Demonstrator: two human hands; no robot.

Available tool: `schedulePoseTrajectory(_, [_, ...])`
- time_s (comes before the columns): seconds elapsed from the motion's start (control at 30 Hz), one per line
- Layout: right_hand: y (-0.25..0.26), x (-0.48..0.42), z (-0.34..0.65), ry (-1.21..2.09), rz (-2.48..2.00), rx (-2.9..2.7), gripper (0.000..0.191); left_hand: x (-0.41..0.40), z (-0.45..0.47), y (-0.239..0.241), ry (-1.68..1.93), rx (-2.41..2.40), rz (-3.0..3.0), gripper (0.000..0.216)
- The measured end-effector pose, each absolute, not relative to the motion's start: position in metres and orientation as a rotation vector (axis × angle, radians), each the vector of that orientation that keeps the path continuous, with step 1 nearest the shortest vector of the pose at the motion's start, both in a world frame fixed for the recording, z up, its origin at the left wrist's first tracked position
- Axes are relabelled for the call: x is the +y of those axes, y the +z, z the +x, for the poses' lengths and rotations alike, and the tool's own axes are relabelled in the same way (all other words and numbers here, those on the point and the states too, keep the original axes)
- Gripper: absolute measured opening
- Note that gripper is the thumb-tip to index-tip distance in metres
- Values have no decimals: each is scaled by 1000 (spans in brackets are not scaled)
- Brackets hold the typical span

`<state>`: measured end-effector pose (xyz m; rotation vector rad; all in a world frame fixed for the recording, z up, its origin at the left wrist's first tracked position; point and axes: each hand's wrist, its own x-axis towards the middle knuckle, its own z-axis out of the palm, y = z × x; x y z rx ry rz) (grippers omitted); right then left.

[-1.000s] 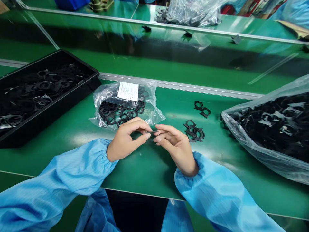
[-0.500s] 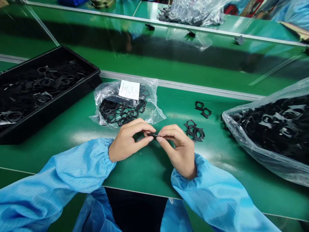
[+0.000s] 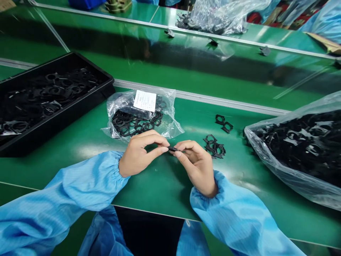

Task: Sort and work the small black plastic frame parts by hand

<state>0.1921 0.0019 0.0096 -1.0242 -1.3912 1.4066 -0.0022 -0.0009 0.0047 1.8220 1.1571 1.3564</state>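
Observation:
My left hand [image 3: 142, 152] and my right hand [image 3: 196, 164] meet above the green table, pinching a small black plastic part [image 3: 172, 149] between them. The part is seen edge-on, and the fingertips hide most of it. Right of my right hand lies a small cluster of black ring-shaped frames [image 3: 214, 145], with two more black frames [image 3: 224, 123] a little farther back. Behind my left hand a clear plastic bag [image 3: 170, 122] with a white label [image 3: 145, 101] holds several black rings [image 3: 125, 124].
A black bin [image 3: 87, 94] full of black parts stands at the left. On the right, a large clear bag [image 3: 266, 167] bulges with black frames. A green raised panel [image 3: 160, 64] with a metal strip runs behind, and more parts and bags lie beyond it.
The fingers of both hands have shifted slightly around the black part, which is now tilted a little differently. The camera view has moved slightly.

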Motion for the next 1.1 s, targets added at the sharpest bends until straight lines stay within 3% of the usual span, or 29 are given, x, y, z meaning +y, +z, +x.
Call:
schedulePoseTrajectory(0.27, [8, 4, 192, 1473, -1023, -1304, 36, -1, 0, 1, 1374, 1134, 1689, 4])
schedulePoseTrajectory(0.47, [8, 3, 192, 1426, -992, -1358, 29, -1, -1, 3, 1364, 1133, 1717, 3])
schedulePoseTrajectory(0.73, [6, 6, 195, 1186, -1047, -1540, 9, -2, -4, 3, 1329, 1121, 1978, 8])
schedulePoseTrajectory(1.1, [4, 6, 196, 745, -894, -1730, 9, -1, -4, -4, 1452, 1047, 1970, 13])
